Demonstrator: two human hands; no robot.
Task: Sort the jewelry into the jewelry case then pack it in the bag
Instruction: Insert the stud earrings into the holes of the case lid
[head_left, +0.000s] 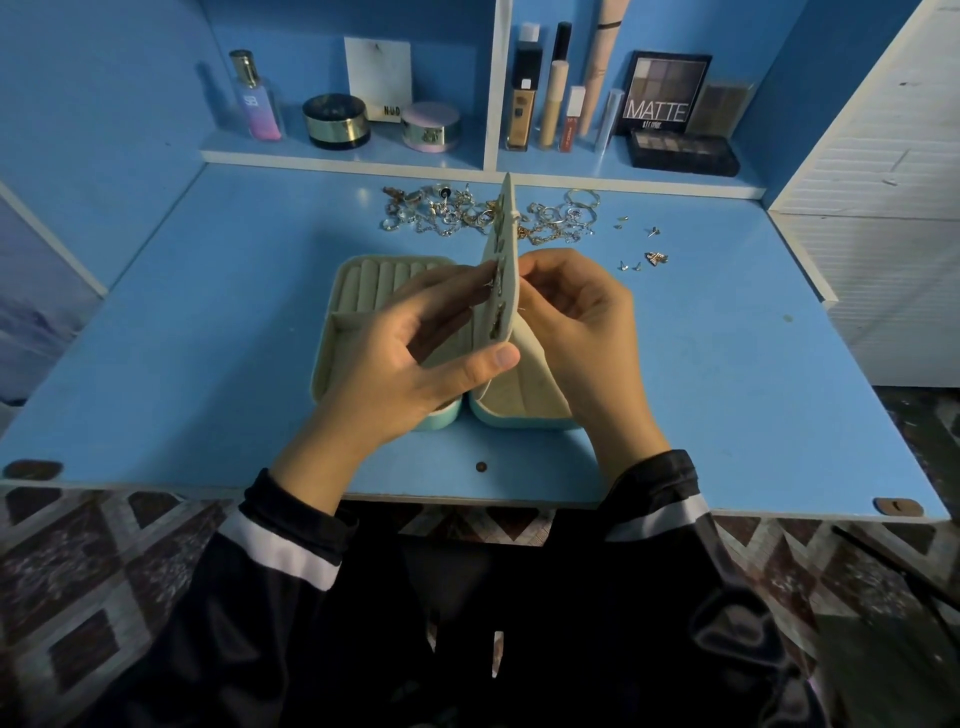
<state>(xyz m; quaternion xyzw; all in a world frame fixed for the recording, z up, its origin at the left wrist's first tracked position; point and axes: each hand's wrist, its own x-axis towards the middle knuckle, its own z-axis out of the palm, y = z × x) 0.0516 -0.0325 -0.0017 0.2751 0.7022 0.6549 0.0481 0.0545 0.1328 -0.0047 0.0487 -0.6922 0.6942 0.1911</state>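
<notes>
both hands meet at the cream earring panel (506, 244), which stands upright on edge over the middle of the open jewelry case (363, 291). the left hand (415, 343) grips the panel, thumb against its near lower edge and fingers across its left face, where a few small earrings (497, 283) sit. the right hand (576, 322) has its curled fingertips pinched together against the panel's right face; what they pinch there is too small to tell. the case lies open on the blue tabletop (208, 338), with cream ring rolls in its left half and a teal outer shell. behind it lies a tangled pile of jewelry (457, 213), with loose studs (631, 266) scattered to the right. further back, a shelf (343, 156) holds a perfume bottle (257, 101) and an eyeshadow palette (662, 96).
</notes>
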